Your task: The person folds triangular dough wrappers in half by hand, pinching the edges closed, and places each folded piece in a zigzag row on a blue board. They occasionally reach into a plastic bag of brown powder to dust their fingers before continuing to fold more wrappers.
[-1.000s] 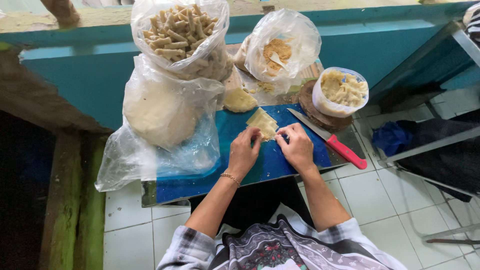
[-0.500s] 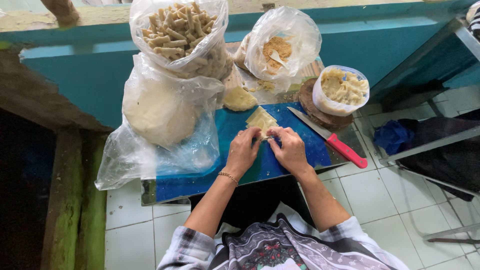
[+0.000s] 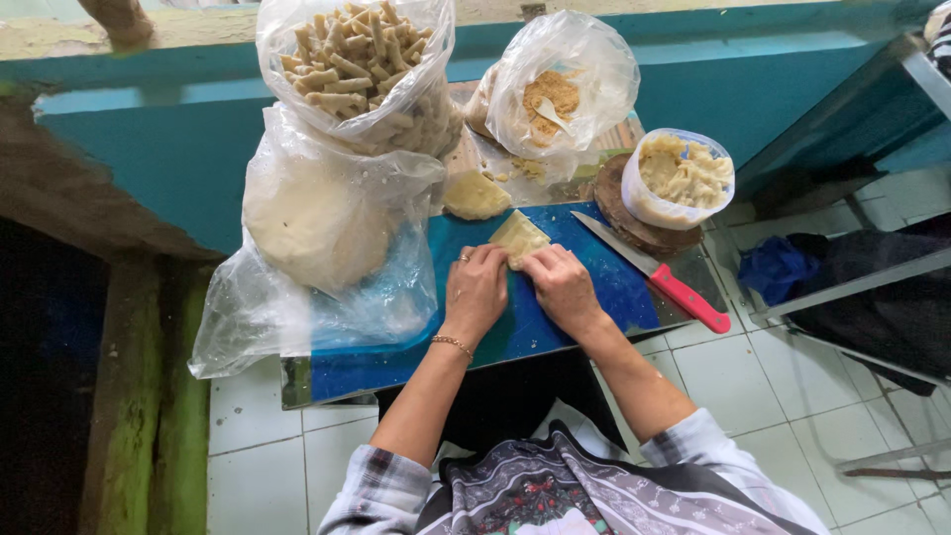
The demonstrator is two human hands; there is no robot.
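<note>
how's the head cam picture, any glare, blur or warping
Head view: soft, even daylight, no hard shadows; white glare on the clear plastic bags; wide-lens warping bends the blue ledge and floor tiles towards the edges; left hand, right hand and the pale wrapper between them look sharp; the far left side sinks into dark.

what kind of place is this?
Likely a home or small food-prep spot. Both hands, left hand and right hand, fold a thin wrapper on a blue board, beside a bag of finished rolls and a red-handled knife.

Plaid sleeves (bracelet, ring) (image 3: 376, 485)
</note>
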